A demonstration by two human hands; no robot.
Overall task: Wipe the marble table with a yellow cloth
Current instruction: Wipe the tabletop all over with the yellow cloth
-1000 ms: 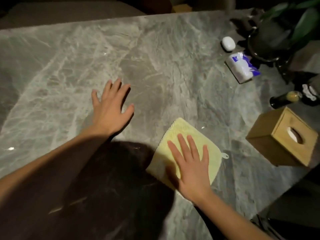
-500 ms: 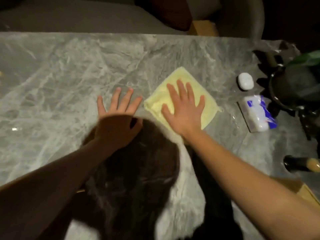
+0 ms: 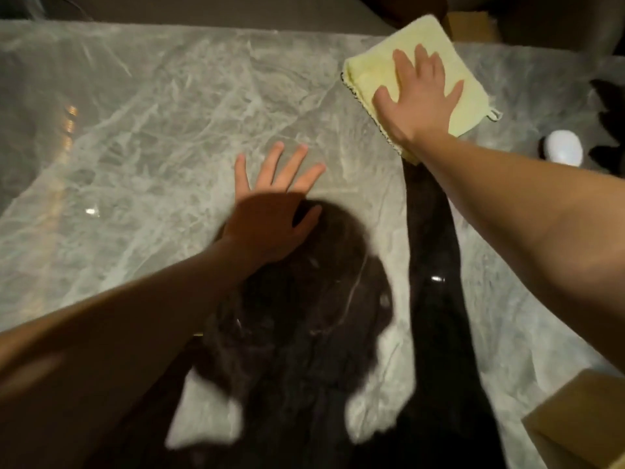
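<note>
Right grip [image 3: 419, 103] is flat on the yellow cloth [image 3: 367, 74], fingers spread and straight, palm pressing down, nothing pinched. The cloth sits at the far right of the desk [image 3: 152, 130], its far corner poking just over the back edge. With no desk ahead of it, I'd judge the next stroke has to pull back toward the body or sweep left across open marble. The cloth is roughly square and set cornerwise, one corner pointing away. It's soft, nubby terry with a dark stitched hem and a small hanging loop (right-hand corner). Left grip [image 3: 270, 225] is splayed flat on bare stone, nearer the body and well apart from the cloth, likely bracing. The marble is grey, pale-veined and glossy. A smooth white rounded object [image 3: 563, 151] sits near the cloth's right.
</note>
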